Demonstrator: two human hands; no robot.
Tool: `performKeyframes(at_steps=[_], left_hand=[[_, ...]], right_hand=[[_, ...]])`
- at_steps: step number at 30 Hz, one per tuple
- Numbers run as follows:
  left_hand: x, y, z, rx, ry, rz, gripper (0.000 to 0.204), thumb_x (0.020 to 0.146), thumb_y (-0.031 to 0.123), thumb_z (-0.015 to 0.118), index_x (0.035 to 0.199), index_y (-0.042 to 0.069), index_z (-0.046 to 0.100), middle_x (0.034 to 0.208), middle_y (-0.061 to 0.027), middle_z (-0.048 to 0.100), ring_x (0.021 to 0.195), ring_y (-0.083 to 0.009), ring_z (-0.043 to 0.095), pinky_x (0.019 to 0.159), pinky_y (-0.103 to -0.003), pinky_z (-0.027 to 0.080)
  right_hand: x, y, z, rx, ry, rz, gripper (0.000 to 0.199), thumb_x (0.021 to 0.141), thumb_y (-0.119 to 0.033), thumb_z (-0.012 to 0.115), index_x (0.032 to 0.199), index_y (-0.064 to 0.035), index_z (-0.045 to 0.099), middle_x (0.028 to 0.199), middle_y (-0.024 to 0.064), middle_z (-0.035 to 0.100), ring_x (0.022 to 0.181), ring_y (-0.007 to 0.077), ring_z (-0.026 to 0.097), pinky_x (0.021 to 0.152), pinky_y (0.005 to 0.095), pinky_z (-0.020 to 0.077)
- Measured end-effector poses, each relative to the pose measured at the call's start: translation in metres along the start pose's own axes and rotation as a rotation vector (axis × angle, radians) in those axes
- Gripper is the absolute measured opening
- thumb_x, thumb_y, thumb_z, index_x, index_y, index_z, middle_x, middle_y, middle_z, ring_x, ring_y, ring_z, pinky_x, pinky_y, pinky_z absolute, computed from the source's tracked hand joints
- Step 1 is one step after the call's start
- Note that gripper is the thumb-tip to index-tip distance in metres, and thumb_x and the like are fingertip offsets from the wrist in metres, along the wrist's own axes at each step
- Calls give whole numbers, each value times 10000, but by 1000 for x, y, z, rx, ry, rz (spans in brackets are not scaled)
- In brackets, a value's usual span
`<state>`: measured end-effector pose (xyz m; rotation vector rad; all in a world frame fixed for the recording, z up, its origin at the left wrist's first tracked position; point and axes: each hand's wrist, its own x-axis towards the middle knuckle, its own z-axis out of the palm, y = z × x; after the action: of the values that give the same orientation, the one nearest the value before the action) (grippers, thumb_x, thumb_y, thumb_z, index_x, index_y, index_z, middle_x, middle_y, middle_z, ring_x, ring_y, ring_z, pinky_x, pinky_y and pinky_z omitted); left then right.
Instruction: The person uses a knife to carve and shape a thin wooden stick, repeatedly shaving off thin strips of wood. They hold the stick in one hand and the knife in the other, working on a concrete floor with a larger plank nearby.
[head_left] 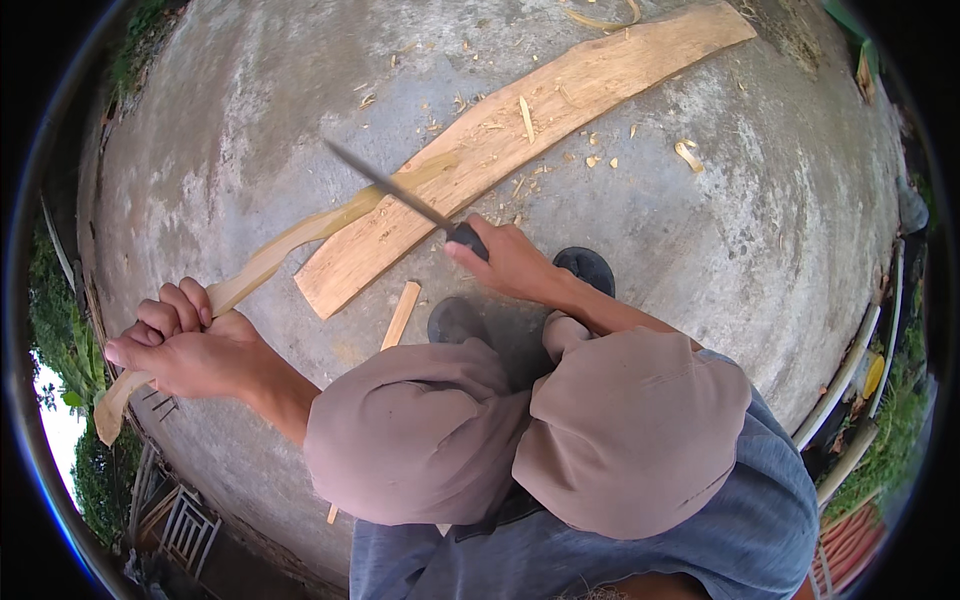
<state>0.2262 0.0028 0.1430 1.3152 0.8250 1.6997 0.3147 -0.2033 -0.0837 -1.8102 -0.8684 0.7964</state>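
My left hand (pixel 185 345) is wrapped round the lower end of a long, slightly curved wooden stick (pixel 300 232). Its far end rests on a wide wooden board (pixel 540 110) lying on the concrete. In my right hand (pixel 510 260) is a knife (pixel 392 186), gripped by its black handle. The dark blade points up and left and crosses over the stick near the board's edge. Whether the blade touches the stick I cannot tell.
Wood shavings (pixel 688 155) and chips lie scattered on the concrete floor (pixel 760 230) round the board. A narrow wooden strip (pixel 402 315) lies near my shoes (pixel 584 268). A curled peel (pixel 606 22) sits at the far edge. Pipes (pixel 845 370) and plants border the right.
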Motion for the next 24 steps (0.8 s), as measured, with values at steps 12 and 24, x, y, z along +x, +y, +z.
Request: performKeyframes(at_steps=[12, 24], left_hand=[[5, -6, -15, 41, 55, -3, 420, 1101, 287, 435, 762, 156, 224, 614, 22, 210, 533, -122, 194, 486, -290, 189], [5, -3, -14, 4, 8, -25, 386, 1102, 270, 422, 781, 156, 241, 620, 25, 205, 538, -125, 165, 484, -298, 189]], right_hand=[[12, -5, -16, 309, -158, 454, 583, 1060, -503, 525, 1175, 63, 605, 781, 290, 680, 779, 477, 693, 741, 545, 529], [9, 31, 6, 19, 10, 202, 583, 1049, -505, 548, 1061, 75, 608, 715, 239, 662, 658, 372, 684, 668, 495, 548]])
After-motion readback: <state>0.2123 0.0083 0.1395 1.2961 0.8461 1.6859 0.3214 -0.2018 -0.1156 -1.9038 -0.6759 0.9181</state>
